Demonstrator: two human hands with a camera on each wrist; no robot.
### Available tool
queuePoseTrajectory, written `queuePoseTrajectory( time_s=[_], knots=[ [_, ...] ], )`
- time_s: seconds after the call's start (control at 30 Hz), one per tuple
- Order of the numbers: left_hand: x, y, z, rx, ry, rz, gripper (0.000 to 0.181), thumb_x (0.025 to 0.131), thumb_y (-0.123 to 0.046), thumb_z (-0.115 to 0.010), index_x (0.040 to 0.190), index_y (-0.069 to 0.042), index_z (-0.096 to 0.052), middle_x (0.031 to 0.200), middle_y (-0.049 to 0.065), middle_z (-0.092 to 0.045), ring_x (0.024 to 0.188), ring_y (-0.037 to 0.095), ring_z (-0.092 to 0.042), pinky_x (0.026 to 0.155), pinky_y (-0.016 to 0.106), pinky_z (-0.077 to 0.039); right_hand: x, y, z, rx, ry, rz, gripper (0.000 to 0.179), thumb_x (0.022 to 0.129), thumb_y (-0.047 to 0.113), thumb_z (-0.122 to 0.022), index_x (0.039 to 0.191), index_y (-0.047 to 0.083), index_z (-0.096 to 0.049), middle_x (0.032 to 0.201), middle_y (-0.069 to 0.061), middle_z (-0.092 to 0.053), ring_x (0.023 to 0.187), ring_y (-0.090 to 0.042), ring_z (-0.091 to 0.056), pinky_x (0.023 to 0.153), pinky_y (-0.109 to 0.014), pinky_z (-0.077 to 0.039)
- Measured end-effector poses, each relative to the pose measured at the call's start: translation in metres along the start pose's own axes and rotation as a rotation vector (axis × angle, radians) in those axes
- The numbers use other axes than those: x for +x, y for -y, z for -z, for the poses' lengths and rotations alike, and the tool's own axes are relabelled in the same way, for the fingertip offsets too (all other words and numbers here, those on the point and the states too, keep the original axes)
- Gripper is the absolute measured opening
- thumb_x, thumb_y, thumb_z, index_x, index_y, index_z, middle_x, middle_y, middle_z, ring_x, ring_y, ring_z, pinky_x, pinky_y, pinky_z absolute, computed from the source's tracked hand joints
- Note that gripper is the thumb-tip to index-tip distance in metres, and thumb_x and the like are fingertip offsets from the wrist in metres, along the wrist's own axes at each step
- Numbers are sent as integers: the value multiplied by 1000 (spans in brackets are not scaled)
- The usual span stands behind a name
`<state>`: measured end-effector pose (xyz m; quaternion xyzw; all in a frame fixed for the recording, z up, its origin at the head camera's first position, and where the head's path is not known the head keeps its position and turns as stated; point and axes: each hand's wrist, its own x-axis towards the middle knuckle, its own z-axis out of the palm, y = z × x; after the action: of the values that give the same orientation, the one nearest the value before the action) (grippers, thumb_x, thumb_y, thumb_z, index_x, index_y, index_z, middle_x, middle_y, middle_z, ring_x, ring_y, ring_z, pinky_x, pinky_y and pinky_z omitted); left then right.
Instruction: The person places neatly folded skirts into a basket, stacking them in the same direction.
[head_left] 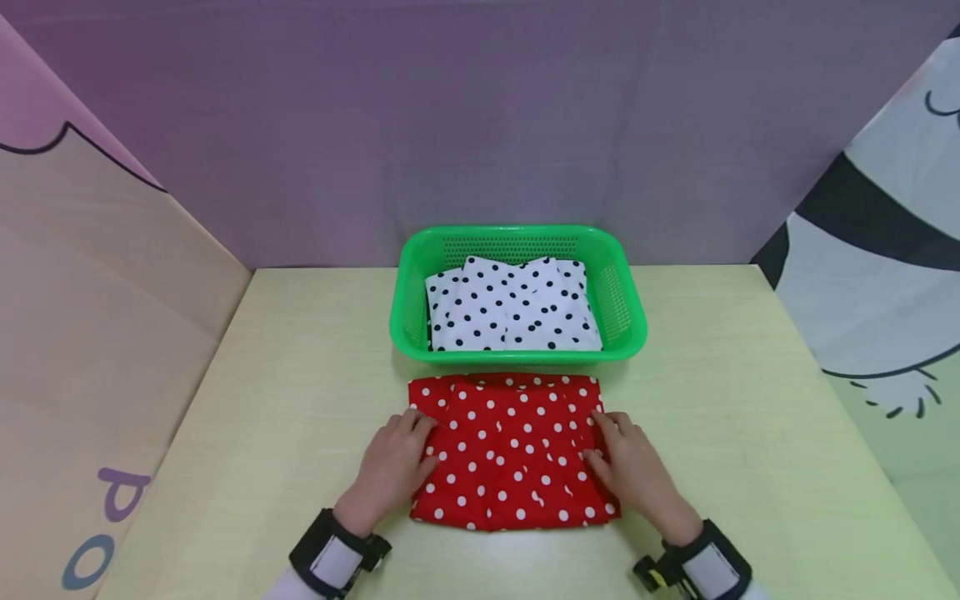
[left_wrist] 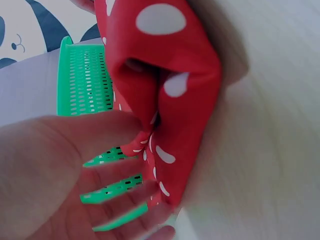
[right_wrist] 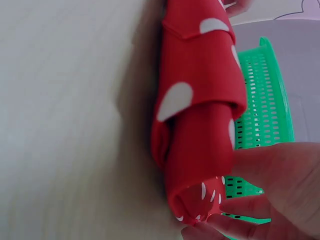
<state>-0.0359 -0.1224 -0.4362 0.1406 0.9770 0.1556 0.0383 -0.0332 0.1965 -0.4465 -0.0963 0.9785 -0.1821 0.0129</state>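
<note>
A red cloth with white dots (head_left: 510,458), folded into a flat rectangle, lies on the table in front of the green basket. At its left side my left hand (head_left: 393,462) touches the edge, thumb and fingertips on the fabric. My right hand (head_left: 626,458) touches the right edge the same way. In the left wrist view, the spread fingers (left_wrist: 117,200) are fairly straight and the thumb meets the folded layers (left_wrist: 185,115). The right wrist view shows the cloth's layered end (right_wrist: 200,135) with the thumb against it; fingertips there are partly hidden.
Just behind the red cloth stands the green perforated basket (head_left: 517,357), holding a folded white cloth with black dots (head_left: 513,308). A purple backdrop (head_left: 510,125) rises at the table's back edge. Printed panels flank the pale wooden table (head_left: 750,417) left and right.
</note>
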Motion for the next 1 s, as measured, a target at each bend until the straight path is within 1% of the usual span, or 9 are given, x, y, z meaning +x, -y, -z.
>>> queuePoseTrajectory(
  time_s=[0.13, 0.2, 0.3, 0.43, 0.6, 0.77, 1.0],
  knots=[
    [3, -1, 0, 3, 10, 101, 68, 63, -29, -84, 118, -1, -55, 110, 15, -53, 93, 24, -54, 72, 33, -55, 3, 1, 3, 24, 30, -49, 66, 73, 19, -77, 125, -8, -48, 111, -22, -53, 91, -28, -56, 71, -38, -55],
    [5, -2, 0, -3, 19, 140, 70, 64, -30, -83, 119, 1, -54, 111, 17, -52, 94, 25, -54, 70, 33, -55, 4, 2, 4, 32, 38, -70, 66, 73, 19, -77, 125, -8, -47, 110, -23, -52, 90, -28, -56, 70, -38, -55],
    [6, -3, 0, -40, 23, 198, 71, 65, -30, -83, 121, 2, -52, 110, 18, -52, 94, 27, -54, 68, 34, -56, 5, 3, 5, 39, 36, -95, 66, 73, 19, -77, 125, -9, -47, 108, -23, -53, 88, -28, -56, 69, -37, -55],
    [8, -5, 1, -83, 23, 261, 72, 65, -30, -83, 120, 3, -51, 105, 18, -52, 90, 26, -54, 67, 34, -56, 6, 4, 4, 52, 44, -141, 64, 74, 20, -76, 123, -10, -48, 107, -23, -53, 86, -27, -57, 67, -36, -56],
    [9, -8, -1, -112, 36, 312, 70, 66, -27, -83, 119, 5, -51, 102, 19, -52, 86, 26, -56, 68, 36, -56, 7, 4, 4, 80, 61, -190, 63, 75, 19, -76, 123, -10, -47, 106, -23, -51, 83, -26, -56, 64, -35, -56],
    [11, -12, -5, -135, 33, 351, 67, 68, -24, -81, 117, 8, -49, 102, 21, -50, 81, 25, -57, 68, 36, -56, 8, 5, 2, 100, 54, -196, 63, 76, 19, -74, 123, -12, -45, 106, -24, -49, 84, -28, -56, 64, -36, -56],
    [12, -17, -7, -121, 20, 357, 63, 67, -23, -82, 113, 8, -51, 98, 19, -51, 73, 23, -58, 66, 35, -56, 10, 8, 0, 126, 75, -227, 64, 76, 16, -74, 124, -12, -44, 106, -25, -48, 86, -29, -55, 64, -38, -56]
  ],
)
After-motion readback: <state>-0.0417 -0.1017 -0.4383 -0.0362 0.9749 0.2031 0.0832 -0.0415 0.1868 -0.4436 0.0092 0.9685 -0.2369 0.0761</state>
